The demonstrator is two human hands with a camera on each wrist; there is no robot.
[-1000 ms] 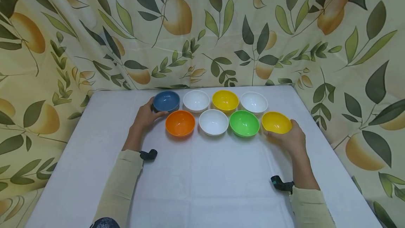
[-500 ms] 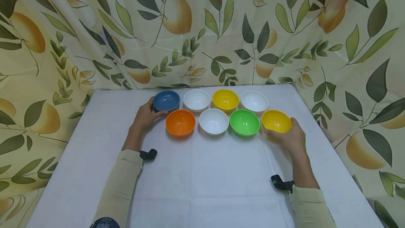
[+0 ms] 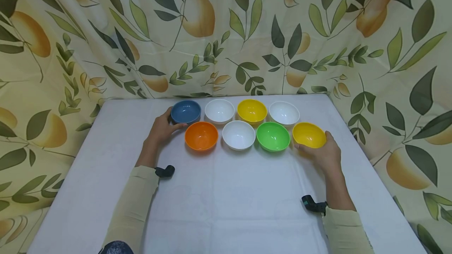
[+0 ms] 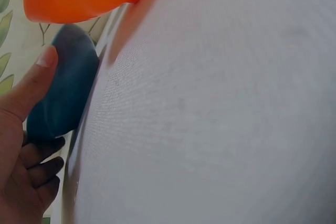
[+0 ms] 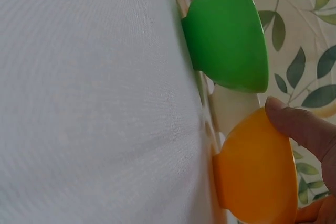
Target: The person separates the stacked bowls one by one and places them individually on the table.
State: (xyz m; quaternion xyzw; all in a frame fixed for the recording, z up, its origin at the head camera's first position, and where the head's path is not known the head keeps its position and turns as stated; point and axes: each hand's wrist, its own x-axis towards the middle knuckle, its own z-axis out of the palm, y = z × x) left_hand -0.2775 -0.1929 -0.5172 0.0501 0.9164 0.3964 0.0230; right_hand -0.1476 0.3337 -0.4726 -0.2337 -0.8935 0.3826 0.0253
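At the left end of the back row is a blue bowl [image 3: 185, 112]. My left hand [image 3: 161, 129] holds its side, thumb in front and fingers round the left; the left wrist view shows the thumb against the blue bowl [image 4: 73, 77]. An orange bowl [image 3: 201, 136] stands close to that thumb. At the right end of the front row, my right hand [image 3: 325, 153] grips a yellow bowl [image 3: 308, 135] between thumb and fingers. The thumb lies near the rim of this yellow bowl [image 5: 257, 171] in the right wrist view. Both held bowls are upright at table level.
Between them stand a front white bowl [image 3: 238, 135], a green bowl [image 3: 273, 136], a rear white bowl [image 3: 219, 111], a rear yellow bowl [image 3: 252, 111] and another white bowl [image 3: 284, 113]. A white cloth covers the table [image 3: 229, 199]. A leaf-and-fruit patterned curtain [image 3: 219, 66] hangs behind.
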